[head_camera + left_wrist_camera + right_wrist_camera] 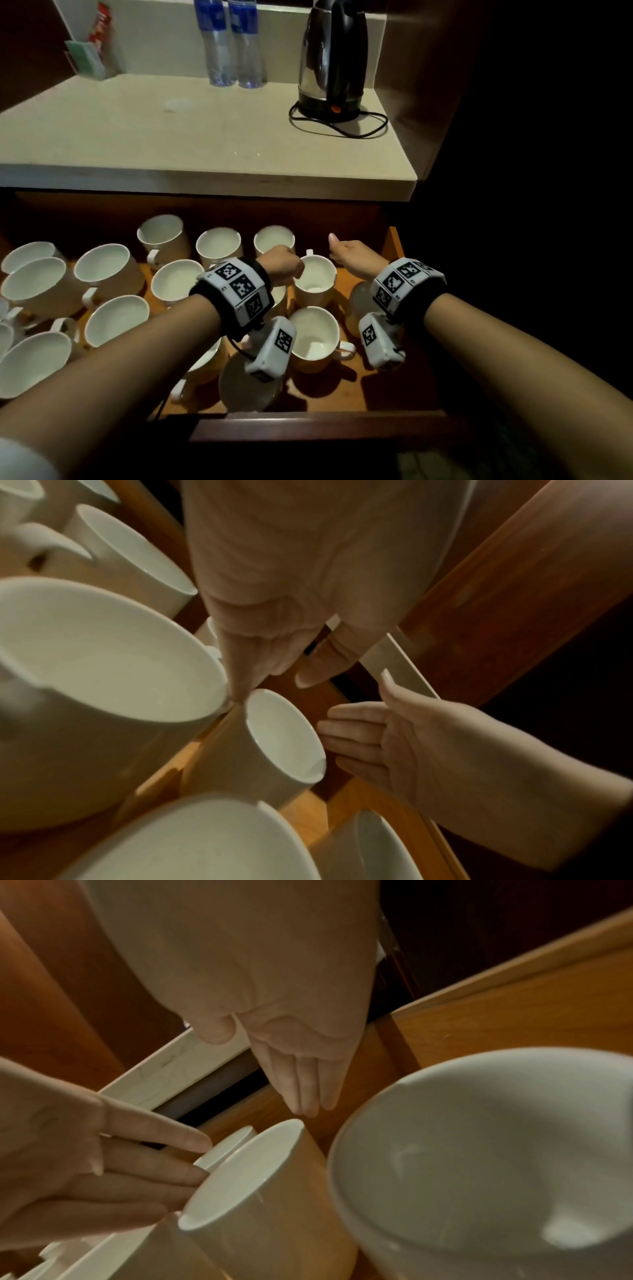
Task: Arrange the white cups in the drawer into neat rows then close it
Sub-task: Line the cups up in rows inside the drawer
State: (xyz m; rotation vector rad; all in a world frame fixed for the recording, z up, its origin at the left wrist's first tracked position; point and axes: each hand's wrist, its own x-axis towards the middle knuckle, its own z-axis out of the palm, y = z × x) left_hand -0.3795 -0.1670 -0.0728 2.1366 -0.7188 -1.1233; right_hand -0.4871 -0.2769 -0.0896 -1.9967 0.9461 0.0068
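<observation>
Head view, drawer: pulled open under the table, holding many white cups standing upright, loosely grouped rather than in straight rows.
Head view, left hand: reaches over the drawer to the left rim of one cup in the right half; its fingers are hidden behind the wrist.
Head view, right hand: hangs just right of that cup, thumb raised, holding nothing.
Head view, table: carries a kettle with its cord and two bottles at the back.
Left wrist view, left hand: fingers straight and pointing down, one fingertip at the cup rim where it meets a neighbouring cup; nothing gripped.
Left wrist view, right hand: fingers extended, tips close to the cup's far side; whether they touch it I cannot tell.
Right wrist view, right hand: fingers straight and together, pointing down above the drawer floor, apart from the cup.
Right wrist view, left hand: straight fingers lie against the cup's handle and rim.
</observation>
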